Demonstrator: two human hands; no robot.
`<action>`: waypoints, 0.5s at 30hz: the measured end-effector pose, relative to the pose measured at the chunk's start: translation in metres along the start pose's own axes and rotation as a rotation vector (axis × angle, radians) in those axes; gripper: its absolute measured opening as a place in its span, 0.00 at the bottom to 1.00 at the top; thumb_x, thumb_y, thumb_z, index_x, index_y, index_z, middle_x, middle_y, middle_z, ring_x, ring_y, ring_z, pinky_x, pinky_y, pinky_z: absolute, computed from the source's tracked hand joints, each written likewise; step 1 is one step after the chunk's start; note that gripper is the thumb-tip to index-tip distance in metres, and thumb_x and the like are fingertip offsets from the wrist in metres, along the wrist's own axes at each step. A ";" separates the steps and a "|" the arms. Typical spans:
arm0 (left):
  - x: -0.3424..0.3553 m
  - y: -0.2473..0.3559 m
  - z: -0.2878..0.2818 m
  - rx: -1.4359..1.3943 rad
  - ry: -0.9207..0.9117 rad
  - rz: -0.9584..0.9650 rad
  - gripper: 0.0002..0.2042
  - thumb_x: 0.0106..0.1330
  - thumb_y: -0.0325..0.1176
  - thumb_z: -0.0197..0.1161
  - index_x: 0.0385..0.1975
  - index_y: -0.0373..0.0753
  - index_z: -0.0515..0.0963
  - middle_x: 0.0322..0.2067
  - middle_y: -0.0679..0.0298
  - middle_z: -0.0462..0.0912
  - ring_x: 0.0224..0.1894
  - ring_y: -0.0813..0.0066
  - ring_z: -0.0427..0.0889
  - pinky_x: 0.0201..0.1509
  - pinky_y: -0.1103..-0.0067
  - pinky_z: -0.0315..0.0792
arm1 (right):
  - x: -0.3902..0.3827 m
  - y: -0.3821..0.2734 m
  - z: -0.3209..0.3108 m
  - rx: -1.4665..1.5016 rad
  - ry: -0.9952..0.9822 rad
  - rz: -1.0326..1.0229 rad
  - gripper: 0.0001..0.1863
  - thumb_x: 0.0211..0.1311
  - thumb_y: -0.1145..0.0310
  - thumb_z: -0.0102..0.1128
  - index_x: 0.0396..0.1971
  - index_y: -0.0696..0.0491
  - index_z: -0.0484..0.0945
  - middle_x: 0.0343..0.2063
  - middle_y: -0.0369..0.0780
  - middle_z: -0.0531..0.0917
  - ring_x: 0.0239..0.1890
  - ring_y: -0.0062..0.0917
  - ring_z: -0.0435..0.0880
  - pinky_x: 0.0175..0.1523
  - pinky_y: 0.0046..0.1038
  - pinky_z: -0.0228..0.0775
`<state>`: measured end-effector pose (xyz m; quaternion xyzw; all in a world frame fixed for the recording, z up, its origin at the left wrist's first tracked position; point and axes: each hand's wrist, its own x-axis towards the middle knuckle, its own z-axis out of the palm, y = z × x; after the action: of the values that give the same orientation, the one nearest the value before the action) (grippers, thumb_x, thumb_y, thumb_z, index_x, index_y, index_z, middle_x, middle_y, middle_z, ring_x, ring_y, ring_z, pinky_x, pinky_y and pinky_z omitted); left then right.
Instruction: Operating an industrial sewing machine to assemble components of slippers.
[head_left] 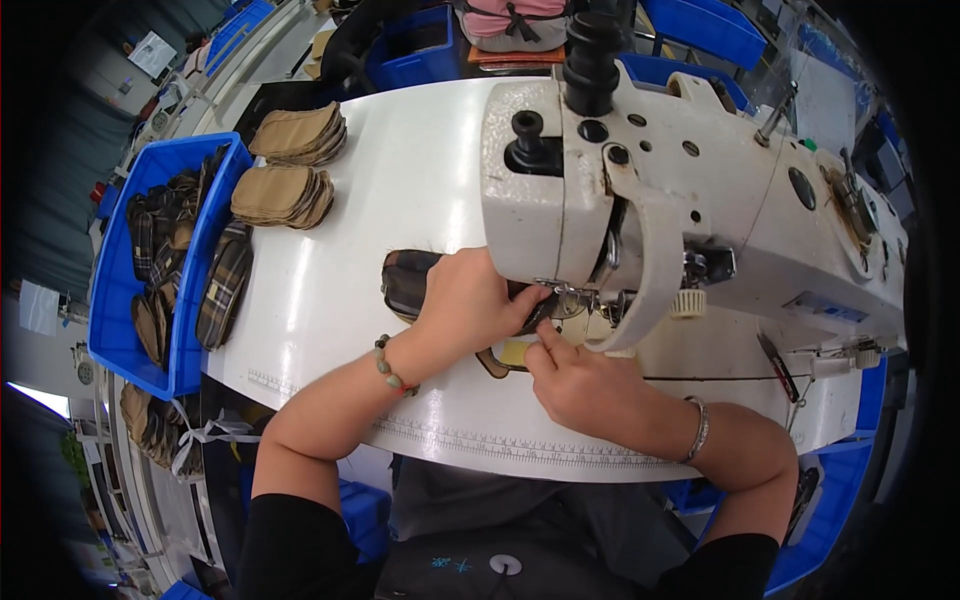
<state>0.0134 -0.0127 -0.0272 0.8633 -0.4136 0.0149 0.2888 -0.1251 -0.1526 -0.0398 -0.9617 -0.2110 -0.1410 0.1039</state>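
Note:
A white industrial sewing machine (690,190) stands over the white table. Under its head lies a dark plaid fabric piece (408,275), its left end showing past my left hand. My left hand (468,300) is closed on this piece, thumb and fingertips close to the presser foot (570,298). Just below, my right hand (580,380) pinches the near edge of the piece beside the foot. A tan-edged strip (491,363) shows below the piece, between my hands. The needle and stitching point are too hidden to make out.
Two stacks of tan fabric pieces (283,195) lie on the table's left. Beside them a blue bin (185,375) holds plaid pieces, with a plaid stack (224,290) against it. Snips (777,366) lie at right. A printed ruler (500,447) follows the near edge.

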 end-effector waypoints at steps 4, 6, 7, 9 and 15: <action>-0.003 0.000 0.002 0.004 0.017 0.007 0.07 0.55 0.40 0.70 0.28 0.46 0.87 0.14 0.61 0.80 0.19 0.57 0.81 0.25 0.68 0.73 | 0.000 0.001 -0.001 -0.048 0.037 -0.011 0.08 0.53 0.70 0.61 0.31 0.57 0.75 0.42 0.56 0.84 0.22 0.32 0.86 0.26 0.32 0.79; -0.003 0.003 0.001 0.043 0.020 0.011 0.07 0.56 0.40 0.70 0.28 0.45 0.86 0.14 0.61 0.79 0.19 0.57 0.81 0.25 0.68 0.73 | 0.000 0.003 0.001 -0.081 0.050 -0.010 0.08 0.53 0.70 0.61 0.30 0.57 0.75 0.42 0.55 0.84 0.23 0.32 0.86 0.26 0.32 0.79; -0.002 0.007 -0.003 0.035 0.000 -0.025 0.07 0.56 0.40 0.69 0.27 0.45 0.86 0.13 0.61 0.79 0.18 0.57 0.80 0.25 0.68 0.73 | 0.001 0.003 0.001 -0.130 0.087 -0.029 0.06 0.52 0.71 0.59 0.28 0.56 0.76 0.40 0.53 0.86 0.21 0.29 0.86 0.22 0.29 0.74; -0.001 0.009 -0.006 0.027 -0.020 -0.059 0.07 0.56 0.40 0.69 0.27 0.44 0.86 0.13 0.62 0.79 0.18 0.57 0.80 0.24 0.68 0.73 | 0.002 0.004 0.000 -0.180 0.126 -0.045 0.04 0.52 0.71 0.58 0.26 0.55 0.77 0.39 0.51 0.87 0.20 0.25 0.86 0.19 0.25 0.70; -0.005 0.017 -0.040 -0.044 -0.198 0.024 0.08 0.56 0.37 0.70 0.33 0.44 0.86 0.23 0.61 0.83 0.25 0.60 0.83 0.29 0.70 0.75 | 0.001 0.006 -0.002 -0.230 0.149 -0.067 0.04 0.50 0.71 0.58 0.26 0.54 0.77 0.32 0.49 0.87 0.17 0.20 0.82 0.17 0.24 0.66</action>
<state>0.0066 0.0026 0.0134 0.8489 -0.4507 -0.0764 0.2653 -0.1216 -0.1583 -0.0383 -0.9465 -0.2171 -0.2386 0.0037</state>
